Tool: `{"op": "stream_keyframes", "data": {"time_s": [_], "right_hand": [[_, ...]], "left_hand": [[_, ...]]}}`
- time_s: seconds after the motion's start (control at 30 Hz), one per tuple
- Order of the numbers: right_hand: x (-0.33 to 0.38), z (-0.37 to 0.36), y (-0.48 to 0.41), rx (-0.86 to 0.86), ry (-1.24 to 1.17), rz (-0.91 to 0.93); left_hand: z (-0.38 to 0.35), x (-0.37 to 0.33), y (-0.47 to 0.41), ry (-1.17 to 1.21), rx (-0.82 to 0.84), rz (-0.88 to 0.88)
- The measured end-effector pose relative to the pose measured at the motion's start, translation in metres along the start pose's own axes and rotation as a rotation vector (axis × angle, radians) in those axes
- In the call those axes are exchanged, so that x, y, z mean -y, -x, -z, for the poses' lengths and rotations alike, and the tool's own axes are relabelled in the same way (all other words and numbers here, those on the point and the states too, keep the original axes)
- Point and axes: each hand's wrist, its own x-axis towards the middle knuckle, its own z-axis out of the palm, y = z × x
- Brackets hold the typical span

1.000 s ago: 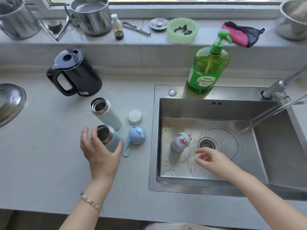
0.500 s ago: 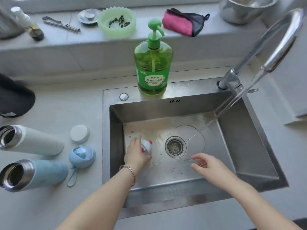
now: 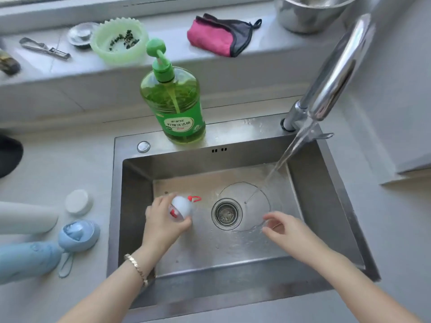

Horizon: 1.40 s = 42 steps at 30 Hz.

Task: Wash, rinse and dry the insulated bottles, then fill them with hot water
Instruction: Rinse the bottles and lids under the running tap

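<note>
White-and-red plastic, the lid sits in the left hand, whose fingers curl round it low in the sink, left of the drain. The right hand hovers empty, fingers loosely spread. The pale bottle and the blue bottle lie on the counter. The lid probably needs carrying right into the stream from the tap, then turning so water reaches every groove.

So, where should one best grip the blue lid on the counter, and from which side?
I would grip the blue lid by its rounded body, from above, across its width: it lies low on the counter, and its thin loop looks too limp to steady it.
</note>
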Motion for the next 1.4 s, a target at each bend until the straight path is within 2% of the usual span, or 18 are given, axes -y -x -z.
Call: {"op": "stream_keyframes", "data": {"time_s": [0.1, 0.27, 0.33, 0.47, 0.67, 0.83, 0.97, 1.07, 1.17, 1.4], "right_hand": [[0.012, 0.025, -0.006, -0.108, -0.125, 0.126], [0.023, 0.065, -0.018, -0.018, -0.169, 0.326], [0.024, 0.076, -0.022, -0.038, -0.186, 0.364], [0.017, 0.094, -0.021, -0.135, -0.275, 0.379], [0.007, 0.096, -0.014, -0.179, -0.369, 0.384], [0.005, 0.095, -0.011, -0.194, -0.409, 0.37], [0.009, 0.096, -0.017, -0.167, -0.425, 0.401], [0.012, 0.099, -0.021, -0.209, -0.468, 0.343], [0.014, 0.106, -0.026, -0.304, -0.398, 0.288], [0.014, 0.11, -0.028, -0.238, -0.417, 0.235]], "left_hand": [[0.008, -0.057, 0.013, 0.172, 0.111, -0.13], [-0.011, -0.142, 0.014, 0.324, 0.231, -0.2], [-0.019, -0.167, 0.011, 0.388, 0.259, -0.2], [-0.027, -0.192, 0.008, 0.43, 0.261, -0.22], [-0.03, -0.201, 0.014, 0.482, 0.283, -0.217], [-0.027, -0.205, 0.012, 0.531, 0.281, -0.133], [-0.027, -0.214, 0.009, 0.666, 0.422, 0.128], [-0.027, -0.215, 0.006, 0.702, 0.503, 0.249], [-0.026, -0.212, 0.004, 0.737, 0.549, 0.257], [-0.022, -0.204, 0.0, 0.745, 0.524, 0.239]]}}
